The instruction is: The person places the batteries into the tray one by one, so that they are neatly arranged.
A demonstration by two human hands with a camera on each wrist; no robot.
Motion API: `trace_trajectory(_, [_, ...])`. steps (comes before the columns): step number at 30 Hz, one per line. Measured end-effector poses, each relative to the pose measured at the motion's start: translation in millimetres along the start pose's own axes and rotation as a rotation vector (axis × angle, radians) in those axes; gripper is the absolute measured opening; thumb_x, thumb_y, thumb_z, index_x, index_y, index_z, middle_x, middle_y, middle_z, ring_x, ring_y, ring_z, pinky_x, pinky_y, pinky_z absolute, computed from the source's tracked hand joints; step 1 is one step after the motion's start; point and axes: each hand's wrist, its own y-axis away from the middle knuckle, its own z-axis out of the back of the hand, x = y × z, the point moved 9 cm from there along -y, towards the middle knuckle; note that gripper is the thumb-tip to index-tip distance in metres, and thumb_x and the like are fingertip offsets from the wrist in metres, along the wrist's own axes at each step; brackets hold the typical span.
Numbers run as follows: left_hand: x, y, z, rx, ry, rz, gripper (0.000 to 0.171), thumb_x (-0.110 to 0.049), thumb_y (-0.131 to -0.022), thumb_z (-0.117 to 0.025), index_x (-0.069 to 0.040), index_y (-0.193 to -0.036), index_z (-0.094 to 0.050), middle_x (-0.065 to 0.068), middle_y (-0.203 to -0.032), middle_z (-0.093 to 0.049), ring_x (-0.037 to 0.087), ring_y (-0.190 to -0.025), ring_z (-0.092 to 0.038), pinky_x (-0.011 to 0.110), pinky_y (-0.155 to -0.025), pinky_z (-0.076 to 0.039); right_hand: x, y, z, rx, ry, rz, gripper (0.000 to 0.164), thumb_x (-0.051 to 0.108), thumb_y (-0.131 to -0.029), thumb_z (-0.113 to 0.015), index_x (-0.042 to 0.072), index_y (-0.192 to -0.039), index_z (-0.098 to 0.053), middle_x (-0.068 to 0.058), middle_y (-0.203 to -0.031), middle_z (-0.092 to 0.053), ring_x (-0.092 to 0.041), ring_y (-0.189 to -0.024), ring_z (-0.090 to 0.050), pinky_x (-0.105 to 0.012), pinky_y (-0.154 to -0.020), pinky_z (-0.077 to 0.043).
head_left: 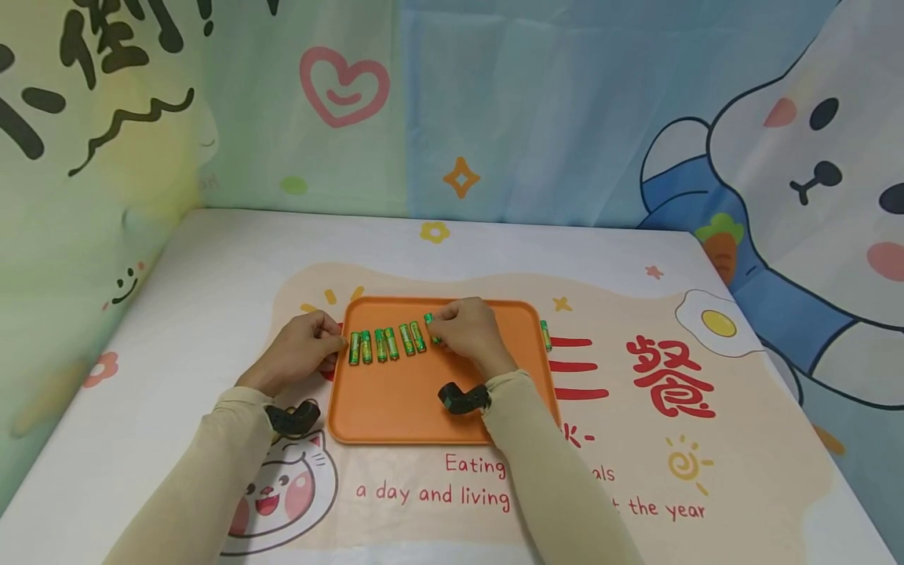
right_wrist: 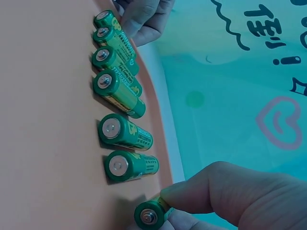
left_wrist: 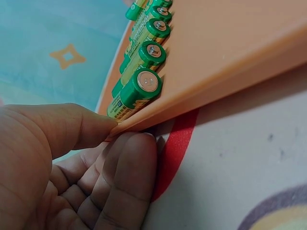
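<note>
An orange tray (head_left: 410, 404) lies on the table with several green AA-type batteries (head_left: 381, 345) standing side by side in a slanting row along its far left part. My left hand (head_left: 300, 349) pinches the tray's left rim, thumb on top and fingers curled below it, beside the first battery (left_wrist: 141, 91). Between thumb and fingers my right hand (head_left: 469, 333) grips another battery (right_wrist: 148, 216) at the right end of the row. Its flat-topped neighbour (right_wrist: 129, 165) lies a short gap away, and the held battery's button end faces the right wrist camera.
Just past the tray's right rim is one more green battery (head_left: 545, 336). The printed tablecloth (head_left: 664, 486) carries red lettering and cartoon pictures. Behind the table hangs a patterned curtain (head_left: 530, 118). Black wrist cameras (head_left: 462, 398) stick out near both sleeves.
</note>
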Motion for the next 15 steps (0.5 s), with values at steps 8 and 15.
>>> trace_trajectory(8, [1.6,-0.7,0.8,-0.011,-0.015,0.005,0.018,-0.008,-0.102,-0.06,0.006,-0.112,-0.056,0.01,-0.088,-0.064,0.015,-0.07,-0.065,0.027,-0.065,-0.06,5.6,-0.6,-2.8,-0.006,0.089,0.039,0.018,0.011,-0.092,-0.069,0.01,-0.077,-0.079,-0.005,-0.071,-0.073,-0.015,-0.053,-0.049,-0.028,-0.053,-0.04])
trace_trajectory(15, [2.9,-1.7,1.3,-0.011,-0.014,0.002,0.017,-0.007,-0.101,-0.06,0.006,-0.111,-0.056,0.01,-0.088,-0.064,0.015,-0.069,-0.065,0.027,-0.065,-0.06,8.7,-0.7,-5.9,-0.015,0.115,0.052,0.027,0.009,-0.09,-0.069,0.007,-0.064,-0.071,0.0,-0.053,-0.053,-0.014,-0.048,-0.035,-0.028,-0.051,-0.032])
